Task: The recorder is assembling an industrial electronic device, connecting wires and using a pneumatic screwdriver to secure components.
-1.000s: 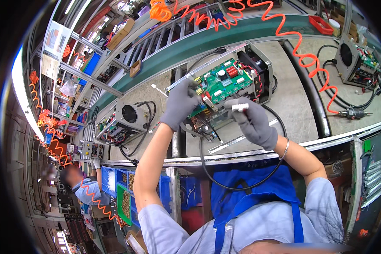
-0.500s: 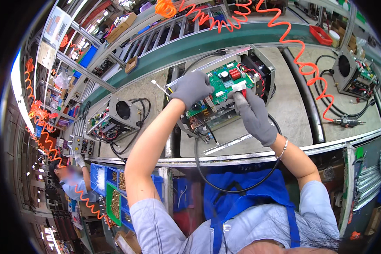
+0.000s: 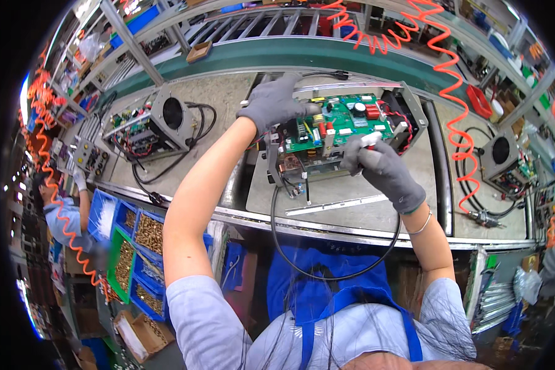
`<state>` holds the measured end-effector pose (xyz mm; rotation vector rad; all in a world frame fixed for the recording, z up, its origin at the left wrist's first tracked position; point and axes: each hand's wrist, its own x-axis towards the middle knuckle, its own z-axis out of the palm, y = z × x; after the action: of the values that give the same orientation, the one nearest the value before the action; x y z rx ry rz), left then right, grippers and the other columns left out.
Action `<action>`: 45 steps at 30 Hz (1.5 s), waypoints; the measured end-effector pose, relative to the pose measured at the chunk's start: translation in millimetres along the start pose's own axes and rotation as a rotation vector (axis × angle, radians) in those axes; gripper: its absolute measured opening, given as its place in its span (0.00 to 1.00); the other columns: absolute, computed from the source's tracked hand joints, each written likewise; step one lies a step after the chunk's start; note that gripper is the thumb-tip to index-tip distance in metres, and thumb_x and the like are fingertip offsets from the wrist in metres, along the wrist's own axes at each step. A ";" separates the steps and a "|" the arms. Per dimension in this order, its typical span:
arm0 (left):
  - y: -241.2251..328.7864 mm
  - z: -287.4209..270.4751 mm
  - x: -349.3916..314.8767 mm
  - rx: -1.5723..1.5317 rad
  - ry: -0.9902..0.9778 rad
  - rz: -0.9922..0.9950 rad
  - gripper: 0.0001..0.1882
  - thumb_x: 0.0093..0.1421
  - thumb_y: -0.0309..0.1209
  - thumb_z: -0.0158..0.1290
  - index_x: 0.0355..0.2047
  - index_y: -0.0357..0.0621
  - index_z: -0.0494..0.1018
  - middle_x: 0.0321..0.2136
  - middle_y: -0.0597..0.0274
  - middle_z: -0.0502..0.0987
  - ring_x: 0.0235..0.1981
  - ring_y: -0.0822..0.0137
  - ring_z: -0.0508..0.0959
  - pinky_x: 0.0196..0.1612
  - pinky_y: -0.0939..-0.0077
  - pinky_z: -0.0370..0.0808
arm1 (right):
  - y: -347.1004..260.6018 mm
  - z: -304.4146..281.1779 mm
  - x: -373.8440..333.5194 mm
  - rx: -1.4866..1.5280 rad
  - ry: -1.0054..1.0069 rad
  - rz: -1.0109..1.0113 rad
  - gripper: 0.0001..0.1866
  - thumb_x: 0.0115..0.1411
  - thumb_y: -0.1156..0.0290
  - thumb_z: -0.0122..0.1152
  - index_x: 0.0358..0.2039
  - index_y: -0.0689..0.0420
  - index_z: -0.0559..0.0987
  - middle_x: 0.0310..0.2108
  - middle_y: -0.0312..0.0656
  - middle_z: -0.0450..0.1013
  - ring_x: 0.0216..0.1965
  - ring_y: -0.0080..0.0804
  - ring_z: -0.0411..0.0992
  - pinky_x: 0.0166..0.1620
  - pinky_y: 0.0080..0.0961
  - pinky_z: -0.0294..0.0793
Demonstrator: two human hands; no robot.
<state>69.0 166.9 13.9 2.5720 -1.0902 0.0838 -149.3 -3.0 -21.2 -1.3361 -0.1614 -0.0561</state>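
Observation:
My left hand [image 3: 280,103], in a grey glove, reaches over the left end of an opened electronic unit [image 3: 345,157]. Its fingers are spread, and the thumb stretches toward the green circuit board [image 3: 345,111]. At the board's front right edge, my right hand [image 3: 385,169], gloved alike, is closed around a white connector [image 3: 371,139] with a bit of red wire showing. The board carries red, white and yellow parts. A black fan housing is at the unit's right end. From the unit a black cable [image 3: 327,279] loops down in front of my apron.
Similar units stand left [image 3: 151,123] and right [image 3: 502,160] on the bench. A metal strip [image 3: 333,205] lies before the middle unit. An orange coiled hose [image 3: 453,92] hangs at right with a driver tool [image 3: 486,219]. Blue and green bins [image 3: 123,265] hold small brass parts. Another person [image 3: 68,216] works far left.
My left hand has gone from curled over the board to spread at its left end. My right hand, still holding the connector, has drawn to the board's front edge. The view has shifted.

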 end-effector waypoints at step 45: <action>-13.8 10.1 1.6 -0.100 0.089 0.075 0.37 0.44 0.61 0.59 0.47 0.47 0.77 0.39 0.49 0.82 0.43 0.52 0.81 0.45 0.57 0.74 | -72.5 64.7 157.2 -1.825 -0.559 0.760 0.20 0.51 0.54 0.58 0.29 0.62 0.81 0.22 0.49 0.74 0.25 0.38 0.72 0.34 0.35 0.72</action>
<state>79.1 171.3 0.8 2.4154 -1.1288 0.1569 -9.2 51.1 86.5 -3.1168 -0.0165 1.0604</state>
